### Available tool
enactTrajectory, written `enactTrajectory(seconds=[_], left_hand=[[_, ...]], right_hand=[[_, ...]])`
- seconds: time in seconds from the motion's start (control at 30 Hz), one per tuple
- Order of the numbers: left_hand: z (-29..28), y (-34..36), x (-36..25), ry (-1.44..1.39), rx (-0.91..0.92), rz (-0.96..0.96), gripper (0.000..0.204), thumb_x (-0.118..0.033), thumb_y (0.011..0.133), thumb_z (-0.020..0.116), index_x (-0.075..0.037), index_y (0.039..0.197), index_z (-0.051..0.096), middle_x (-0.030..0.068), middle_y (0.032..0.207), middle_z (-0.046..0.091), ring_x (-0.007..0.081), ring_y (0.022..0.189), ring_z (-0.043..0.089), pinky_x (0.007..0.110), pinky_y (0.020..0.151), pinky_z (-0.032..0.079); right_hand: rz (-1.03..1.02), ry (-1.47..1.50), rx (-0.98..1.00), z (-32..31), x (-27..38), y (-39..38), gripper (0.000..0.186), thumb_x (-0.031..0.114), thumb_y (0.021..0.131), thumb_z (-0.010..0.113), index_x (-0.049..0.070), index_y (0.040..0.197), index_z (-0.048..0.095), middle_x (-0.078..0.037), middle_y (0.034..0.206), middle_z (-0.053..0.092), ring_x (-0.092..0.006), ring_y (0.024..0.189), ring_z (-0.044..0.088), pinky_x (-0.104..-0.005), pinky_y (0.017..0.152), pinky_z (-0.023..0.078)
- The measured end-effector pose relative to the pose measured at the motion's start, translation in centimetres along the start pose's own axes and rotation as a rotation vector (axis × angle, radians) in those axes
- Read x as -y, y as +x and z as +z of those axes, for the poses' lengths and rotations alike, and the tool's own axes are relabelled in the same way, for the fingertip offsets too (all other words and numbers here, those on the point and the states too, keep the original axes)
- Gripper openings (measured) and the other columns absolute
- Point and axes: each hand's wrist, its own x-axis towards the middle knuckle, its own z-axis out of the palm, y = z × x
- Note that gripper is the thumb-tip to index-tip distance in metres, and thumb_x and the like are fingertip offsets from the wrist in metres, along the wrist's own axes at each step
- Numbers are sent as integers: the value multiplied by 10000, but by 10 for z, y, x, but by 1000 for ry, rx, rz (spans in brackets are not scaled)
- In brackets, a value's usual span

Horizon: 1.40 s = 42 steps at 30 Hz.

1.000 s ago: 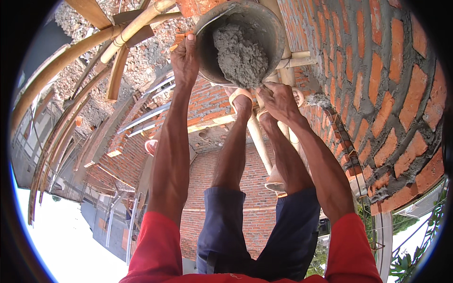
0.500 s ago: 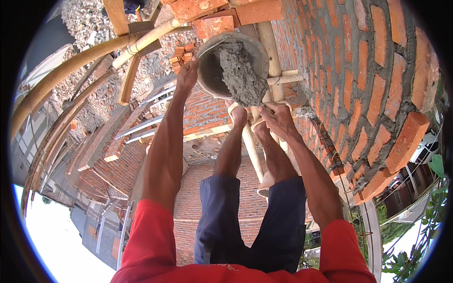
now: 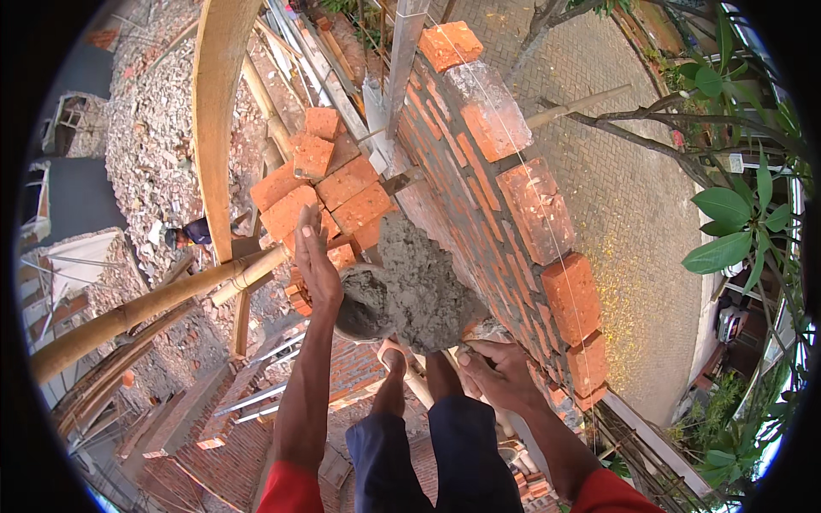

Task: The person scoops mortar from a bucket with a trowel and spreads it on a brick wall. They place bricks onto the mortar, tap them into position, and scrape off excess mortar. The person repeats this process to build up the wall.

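My right hand (image 3: 505, 376) is closed round the handle of a trowel, which lies mostly hidden under its load. A big heap of wet grey mortar (image 3: 423, 286) covers the blade. Just left of the heap and partly behind it is a round bucket (image 3: 366, 329) with more mortar inside. My left hand (image 3: 316, 261) is held out flat beside the bucket, fingers stretched and holding nothing. Close to its fingertips sits a stack of orange bricks (image 3: 351, 184); whether they touch cannot be seen.
Along the right runs a brick wall (image 3: 479, 188) topped with spaced bricks (image 3: 571, 297) and a taut string. A metal post (image 3: 404, 64) rises at its far end. Bamboo poles (image 3: 137, 312) and a curved plank (image 3: 215, 128) stand left. Rubble and a person (image 3: 198, 231) are below; branches hang right.
The view has swung up toward the wall top. My left hand has let go of the bucket's rim and opened. The mortar heap now sits on the trowel, raised in front of the bucket.
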Motion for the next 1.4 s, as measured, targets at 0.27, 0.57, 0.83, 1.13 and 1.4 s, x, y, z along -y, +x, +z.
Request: enactTrajectory(seconds=[0.27, 0.57, 0.83, 1.13, 1.4], left_hand=[[210, 114, -102, -347, 301, -45, 823, -596, 1095, 219, 23, 1630, 126, 189, 1711, 154, 306, 1593, 130, 437, 1296, 109], [270, 119, -106, -332, 393, -202, 917, -766, 1010, 167, -173, 1662, -87, 84, 1739, -129, 240, 1600, -113, 487, 1264, -93], [268, 117, -102, -391, 416, -197, 877, -738, 1028, 194, -200, 1669, -65, 61, 1749, -83, 249, 1604, -67, 525, 1264, -63], [279, 102, -111, -514, 307, -273, 972, -743, 1020, 325, -89, 1669, 14, 106, 1737, 82, 274, 1591, 83, 488, 1273, 85], [273, 101, -116, -506, 324, -299, 933, -756, 1011, 263, -173, 1668, -51, 16, 1747, -89, 234, 1599, -99, 537, 1257, -71]], right_hand=[[-307, -234, -523, -90, 144, 26, 372, 237, 1032, 611, -130, 1064, 660, -109, 718, 603, -158, 634, 570, -354, 612, 489], [-558, -661, -722, -85, 191, 131, 207, 28, 906, 598, -123, 1047, 602, -315, 941, 640, -499, 896, 652, -558, 829, 488], [-523, -1042, -763, -162, 198, 61, 248, 119, 949, 646, -56, 1123, 666, -241, 1038, 676, -426, 925, 683, -502, 797, 539], [-628, -1715, -584, -189, 259, 106, 225, 93, 907, 651, 15, 1111, 706, -178, 1094, 688, -398, 956, 699, -490, 838, 572], [-773, -1906, -686, -190, 320, 62, 109, 28, 797, 658, 16, 881, 727, -190, 944, 701, -371, 938, 706, -472, 803, 573]])
